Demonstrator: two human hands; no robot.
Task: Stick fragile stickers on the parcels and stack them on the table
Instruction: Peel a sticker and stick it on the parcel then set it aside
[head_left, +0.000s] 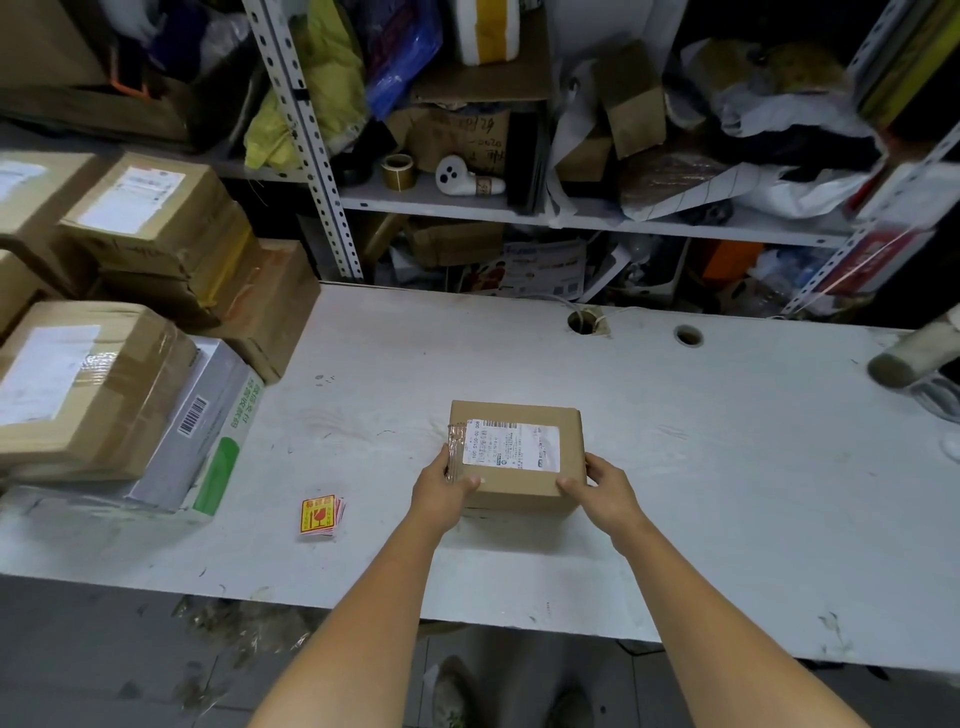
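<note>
Both hands grip one parcel (519, 457) on the surface (727, 493): left hand (441, 486) and right hand (605, 488) curl round its near corners. Fragile stickers (321, 514) lie well left.

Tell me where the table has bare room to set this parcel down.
Widest bare patch: the table right of the parcel, from the two cable holes down to the near edge. A smaller one lies behind the parcel. The left end is crowded with stacked parcels, and the fragile stickers lie near the front left.
</note>
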